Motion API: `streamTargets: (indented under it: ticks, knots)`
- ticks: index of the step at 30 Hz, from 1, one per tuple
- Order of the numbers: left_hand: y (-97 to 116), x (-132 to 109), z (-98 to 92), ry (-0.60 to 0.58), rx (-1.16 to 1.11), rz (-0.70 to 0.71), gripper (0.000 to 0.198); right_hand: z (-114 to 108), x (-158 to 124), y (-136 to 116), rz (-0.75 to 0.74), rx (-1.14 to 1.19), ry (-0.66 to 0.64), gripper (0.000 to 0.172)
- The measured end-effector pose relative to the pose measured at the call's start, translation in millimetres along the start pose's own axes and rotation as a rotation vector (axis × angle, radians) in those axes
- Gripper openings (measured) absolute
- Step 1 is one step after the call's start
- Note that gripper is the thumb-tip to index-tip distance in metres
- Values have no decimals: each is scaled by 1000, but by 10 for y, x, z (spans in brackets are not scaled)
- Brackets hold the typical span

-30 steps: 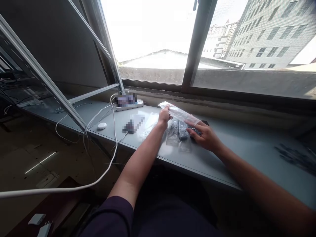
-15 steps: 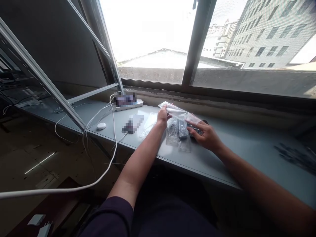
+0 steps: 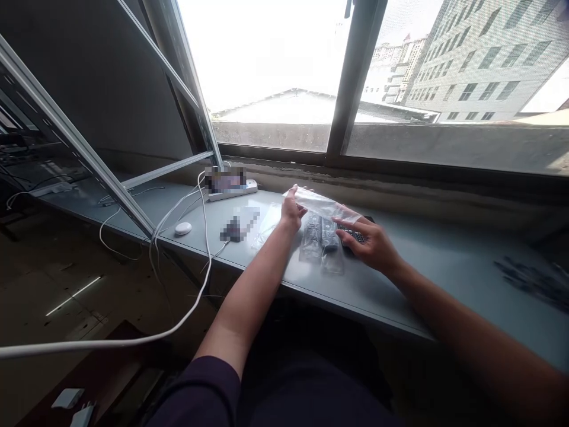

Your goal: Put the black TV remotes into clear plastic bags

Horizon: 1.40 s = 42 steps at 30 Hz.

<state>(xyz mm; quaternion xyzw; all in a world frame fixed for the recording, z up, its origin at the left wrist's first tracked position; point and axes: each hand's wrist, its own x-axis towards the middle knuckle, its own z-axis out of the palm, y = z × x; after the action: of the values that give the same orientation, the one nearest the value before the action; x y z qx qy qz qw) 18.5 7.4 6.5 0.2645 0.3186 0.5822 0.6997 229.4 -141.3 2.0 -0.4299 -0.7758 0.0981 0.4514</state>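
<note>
A clear plastic bag (image 3: pixel 317 203) stretches between my two hands above the grey table. My left hand (image 3: pixel 292 210) pinches its left end. My right hand (image 3: pixel 367 240) is at its right end, with fingers over or inside the film and the thumb below. Under the bag lie two dark items in clear wrapping, one on the left (image 3: pixel 311 234) and one beside it (image 3: pixel 329 237). A black object with small buttons (image 3: pixel 351 230) is partly hidden behind my right hand.
Left of my hands, clear plastic (image 3: pixel 267 225) lies on the table (image 3: pixel 422 267). Further left are a white round object (image 3: pixel 182 228), a white power strip (image 3: pixel 235 191) and white cables (image 3: pixel 207 237). Dark gloves or cloth (image 3: pixel 528 279) lie at the right. A metal frame (image 3: pixel 89 142) slants at left.
My left hand has shifted slightly, and the left end of the bag sits a little lower and flatter. My right hand has hardly moved.
</note>
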Motion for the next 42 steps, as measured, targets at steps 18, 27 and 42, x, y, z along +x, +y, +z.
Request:
streamTargets:
  ticks: [18, 27, 42]
  knots:
    - [-27, -122, 77, -283, 50, -123, 18, -56, 48, -62, -14, 37, 110, 32]
    - [12, -64, 35, -81, -90, -18, 16, -138, 36, 592, 198, -434, 205, 37]
    - [-58, -82, 104, -11, 32, 141, 22, -208, -108, 1212, 366, -568, -30, 52]
